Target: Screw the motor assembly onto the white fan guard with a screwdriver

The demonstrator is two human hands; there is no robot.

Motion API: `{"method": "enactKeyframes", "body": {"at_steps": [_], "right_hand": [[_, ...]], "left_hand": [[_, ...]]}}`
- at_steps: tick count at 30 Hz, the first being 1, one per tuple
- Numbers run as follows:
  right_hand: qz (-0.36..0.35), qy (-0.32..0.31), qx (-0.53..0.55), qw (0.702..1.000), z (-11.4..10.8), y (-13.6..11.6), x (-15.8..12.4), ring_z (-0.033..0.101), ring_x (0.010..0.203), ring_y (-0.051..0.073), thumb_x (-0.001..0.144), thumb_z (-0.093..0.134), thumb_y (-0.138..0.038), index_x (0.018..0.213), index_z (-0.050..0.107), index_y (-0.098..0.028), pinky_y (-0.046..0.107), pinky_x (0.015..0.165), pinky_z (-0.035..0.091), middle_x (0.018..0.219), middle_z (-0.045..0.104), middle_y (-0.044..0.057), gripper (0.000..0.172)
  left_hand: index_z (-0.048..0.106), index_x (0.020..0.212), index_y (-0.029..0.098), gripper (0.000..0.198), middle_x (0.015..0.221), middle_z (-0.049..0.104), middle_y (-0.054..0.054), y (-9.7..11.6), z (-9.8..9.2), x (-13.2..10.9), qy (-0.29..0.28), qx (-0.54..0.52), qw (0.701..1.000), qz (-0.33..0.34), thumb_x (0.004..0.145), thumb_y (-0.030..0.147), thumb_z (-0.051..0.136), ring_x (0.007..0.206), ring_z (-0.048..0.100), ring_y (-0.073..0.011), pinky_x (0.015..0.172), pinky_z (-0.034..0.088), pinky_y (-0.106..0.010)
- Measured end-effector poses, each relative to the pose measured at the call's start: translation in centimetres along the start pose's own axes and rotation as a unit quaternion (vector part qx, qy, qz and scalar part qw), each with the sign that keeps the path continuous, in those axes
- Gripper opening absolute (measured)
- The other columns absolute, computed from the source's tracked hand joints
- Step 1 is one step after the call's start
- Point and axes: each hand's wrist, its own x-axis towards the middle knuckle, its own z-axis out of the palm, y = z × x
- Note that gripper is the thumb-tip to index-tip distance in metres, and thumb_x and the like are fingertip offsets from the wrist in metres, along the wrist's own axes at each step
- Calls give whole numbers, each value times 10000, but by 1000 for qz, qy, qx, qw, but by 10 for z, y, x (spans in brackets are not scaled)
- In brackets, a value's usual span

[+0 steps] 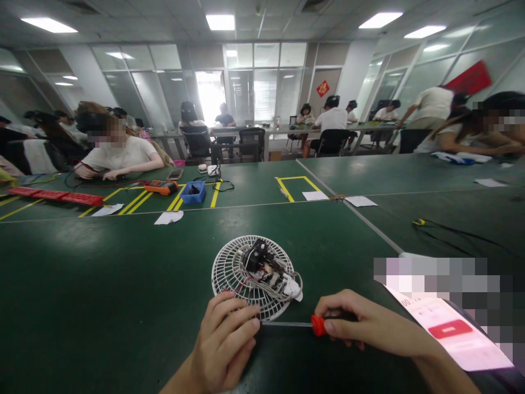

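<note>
My right hand (348, 320) is closed around the red handle of a screwdriver (287, 324), which lies level with its metal shaft pointing left. At the tip end of the shaft is my left hand (227, 336), fingers bent and close together by the near rim of a white round fan grille (225, 262). Whatever those fingers pinch is hidden behind them. On top of the grille sits a black fan motor assembly (258, 256) with a grey cable, thin red wires and a white plastic part.
A phone (455, 328) with a lit screen lies at the right. Beyond the seam are a blue bin (193, 192), an orange multimeter (161, 187), red trays (55, 195) and paper slips (169, 218). A black strap (447, 230) lies right. Several people sit at tables around.
</note>
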Motion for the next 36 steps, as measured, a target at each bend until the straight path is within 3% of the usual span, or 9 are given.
{"method": "enactKeyframes", "body": {"at_steps": [4,8,11,16,21,29,33,36], "right_hand": [[11,47,6,999,-12,1,-8,574,635,125,864,695,-661,977,750,-193,191,496,429,766,629,14,485],[25,86,11,996,-25,2,-13,547,562,117,860,667,-696,921,742,-185,189,425,396,724,603,15,520],[39,100,23,994,-30,2,-14,546,524,111,827,688,-704,890,734,-183,187,396,396,709,604,15,527],[56,113,46,991,-30,3,-12,542,508,105,810,694,-714,870,715,-176,184,383,401,704,596,7,542],[66,112,48,990,-26,1,-9,527,499,97,787,707,-734,844,700,-177,184,389,399,693,588,-1,560],[53,111,59,991,-23,4,-2,511,491,86,800,708,-708,857,688,-174,174,370,386,702,580,-4,538],[38,107,17,993,-23,8,-5,527,506,70,772,818,-555,1056,623,-220,175,389,435,879,616,-2,481],[35,108,2,994,-23,9,-8,544,530,68,744,865,-407,1022,534,-252,182,407,466,960,607,-13,459]], "left_hand": [[546,1343,208,418,1374,649,-149,-3,0,-3,64,12,997,-41,928,160,550,1328,557,-317,1068,494,-554],[478,1434,218,545,1475,533,-162,-13,4,-3,110,37,978,-172,913,195,637,1389,501,-327,1120,460,-570],[371,1531,229,722,1557,451,-175,-19,8,-3,80,41,961,-262,901,313,713,1455,434,-353,1161,421,-610],[289,1582,246,857,1577,437,-178,-22,16,-6,-7,31,942,-334,879,418,748,1471,422,-370,1174,402,-640],[340,1549,261,820,1457,568,-153,-23,16,-7,-23,27,939,-342,869,454,754,1373,526,-355,1122,444,-630],[444,1470,243,736,1416,589,-148,-23,12,-4,-43,84,943,-320,852,493,755,1313,539,-360,1065,456,-588],[460,1441,228,735,1378,607,-136,-23,11,-1,-48,94,944,-312,831,500,769,1270,552,-349,1044,461,-564],[488,1408,237,718,1336,619,-119,-23,11,1,-60,102,946,-301,815,518,781,1239,552,-341,1039,448,-564]]}}
